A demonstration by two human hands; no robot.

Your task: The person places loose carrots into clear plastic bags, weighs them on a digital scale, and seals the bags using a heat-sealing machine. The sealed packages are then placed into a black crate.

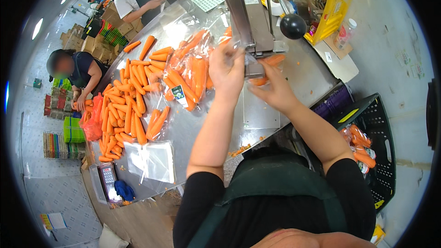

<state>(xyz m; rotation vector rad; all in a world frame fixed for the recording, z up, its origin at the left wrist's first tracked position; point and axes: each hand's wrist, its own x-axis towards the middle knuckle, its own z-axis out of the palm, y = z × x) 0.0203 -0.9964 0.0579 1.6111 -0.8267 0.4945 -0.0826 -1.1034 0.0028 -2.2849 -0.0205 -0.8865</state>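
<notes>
My left hand (pixel 227 67) grips the gathered neck of a clear plastic bag at the left of a metal bench-top sealing device (pixel 253 24) with a lever and black ball knob (pixel 293 26). My right hand (pixel 274 88) is at the device's other side, its thumb and fingers around a bag of carrots (pixel 272 60) that shows partly behind the device's foot; how firmly it holds is unclear. Several filled bags of carrots (pixel 196 75), one with a label, lie left of my left hand. Loose carrots (pixel 127 110) are heaped further left on the metal table (pixel 193 148).
Flat clear bags (pixel 151 160) and a weighing scale (pixel 109 179) with a blue cloth lie near the table's front left. A dark crate (pixel 386 158) with bagged carrots stands right. One co-worker handles carrots at the far left edge; another stands at the back. A bottle (pixel 345 34) stands back right.
</notes>
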